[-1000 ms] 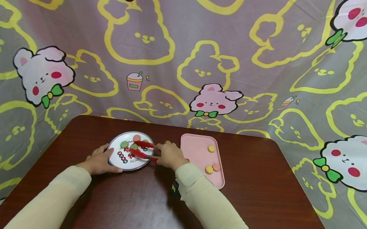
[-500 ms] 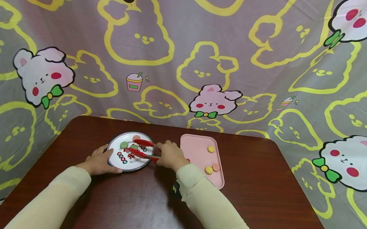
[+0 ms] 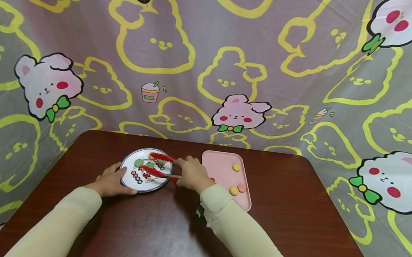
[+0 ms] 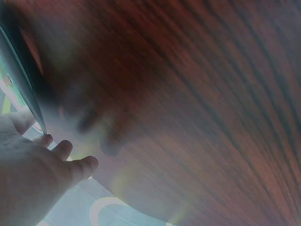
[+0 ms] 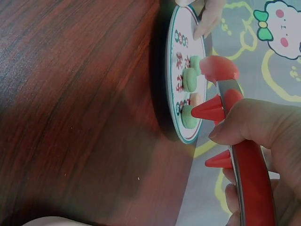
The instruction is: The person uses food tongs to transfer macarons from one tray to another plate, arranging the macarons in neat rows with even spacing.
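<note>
My left hand [image 3: 111,181] holds the left rim of a white printed plate [image 3: 128,171], thumb along the near side and fingers at the far side. Fingers of my right hand [image 3: 193,174] grip red tongs [image 3: 163,157], whose arms stand spread over the plate. Between the tong tips lies a green macaron [image 3: 149,165]. Another green macaron [image 3: 139,163] sits further left, and a pink macaron [image 3: 152,155] is partly hidden by the upper tong tip. In the right wrist view a green macaron [image 5: 189,117] lies behind a red tong prong.
Right of my right hand stands a pink tray [image 3: 217,163]. On it are a yellow macaron [image 3: 236,167], a second yellow macaron [image 3: 234,191] and a pink macaron [image 3: 242,187]. The brown table [image 3: 134,231] meets a patterned curtain [image 3: 183,79] at the back.
The tong arms have spread apart, letting go of the green macaron, which now lies on the plate between them. My left hand stays at the plate rim.
</note>
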Motion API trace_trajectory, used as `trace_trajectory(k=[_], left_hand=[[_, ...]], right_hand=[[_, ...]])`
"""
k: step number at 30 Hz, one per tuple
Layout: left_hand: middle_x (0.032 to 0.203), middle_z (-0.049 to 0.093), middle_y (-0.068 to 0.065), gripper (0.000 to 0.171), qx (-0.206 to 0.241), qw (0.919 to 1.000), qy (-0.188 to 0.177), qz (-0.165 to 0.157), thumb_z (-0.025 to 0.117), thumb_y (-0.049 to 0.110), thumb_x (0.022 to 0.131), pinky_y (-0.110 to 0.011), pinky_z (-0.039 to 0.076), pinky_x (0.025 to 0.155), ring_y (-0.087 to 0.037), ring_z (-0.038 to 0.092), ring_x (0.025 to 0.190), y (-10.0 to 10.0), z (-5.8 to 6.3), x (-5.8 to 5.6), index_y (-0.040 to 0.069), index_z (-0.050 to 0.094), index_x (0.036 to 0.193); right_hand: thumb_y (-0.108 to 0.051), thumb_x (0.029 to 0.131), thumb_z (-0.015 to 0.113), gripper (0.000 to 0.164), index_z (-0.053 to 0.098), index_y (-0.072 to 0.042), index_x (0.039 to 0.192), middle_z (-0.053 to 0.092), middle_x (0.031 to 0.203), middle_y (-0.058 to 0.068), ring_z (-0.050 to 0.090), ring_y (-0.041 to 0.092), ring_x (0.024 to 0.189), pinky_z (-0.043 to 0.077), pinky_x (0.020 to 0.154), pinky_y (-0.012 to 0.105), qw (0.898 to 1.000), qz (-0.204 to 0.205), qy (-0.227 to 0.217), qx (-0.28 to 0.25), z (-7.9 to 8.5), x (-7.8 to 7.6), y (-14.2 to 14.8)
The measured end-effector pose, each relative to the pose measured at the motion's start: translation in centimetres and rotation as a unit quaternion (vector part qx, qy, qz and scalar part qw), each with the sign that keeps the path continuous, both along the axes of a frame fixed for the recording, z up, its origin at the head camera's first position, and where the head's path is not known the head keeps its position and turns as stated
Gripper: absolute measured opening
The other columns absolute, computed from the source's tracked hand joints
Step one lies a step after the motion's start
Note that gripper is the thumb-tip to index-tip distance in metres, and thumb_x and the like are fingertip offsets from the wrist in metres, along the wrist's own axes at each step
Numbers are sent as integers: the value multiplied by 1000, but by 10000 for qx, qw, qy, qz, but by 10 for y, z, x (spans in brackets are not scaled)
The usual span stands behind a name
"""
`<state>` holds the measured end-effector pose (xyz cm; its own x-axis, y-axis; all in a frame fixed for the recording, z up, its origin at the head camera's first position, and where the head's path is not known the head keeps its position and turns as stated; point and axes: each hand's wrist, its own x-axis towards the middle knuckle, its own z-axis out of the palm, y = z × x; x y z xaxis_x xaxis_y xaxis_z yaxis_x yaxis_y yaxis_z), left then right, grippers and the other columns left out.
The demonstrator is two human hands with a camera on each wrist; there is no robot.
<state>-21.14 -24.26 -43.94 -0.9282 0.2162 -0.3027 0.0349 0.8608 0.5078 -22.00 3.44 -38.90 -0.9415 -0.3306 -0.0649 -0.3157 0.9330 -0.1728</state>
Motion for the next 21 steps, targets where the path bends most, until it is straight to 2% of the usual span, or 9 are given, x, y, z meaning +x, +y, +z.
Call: trace_trajectory(k=[21], left_hand=[[146,10,-38,118,-13,10000,20,-41,79,58,68,-72,16,101,-58,11,130,-1,-2,-1,-15,25,144]], right_hand=[[-25,66,82,80,50,-14,139,55,121,10,52,25,105,50,73,38,9993,-92,178,-323,7,6,14]])
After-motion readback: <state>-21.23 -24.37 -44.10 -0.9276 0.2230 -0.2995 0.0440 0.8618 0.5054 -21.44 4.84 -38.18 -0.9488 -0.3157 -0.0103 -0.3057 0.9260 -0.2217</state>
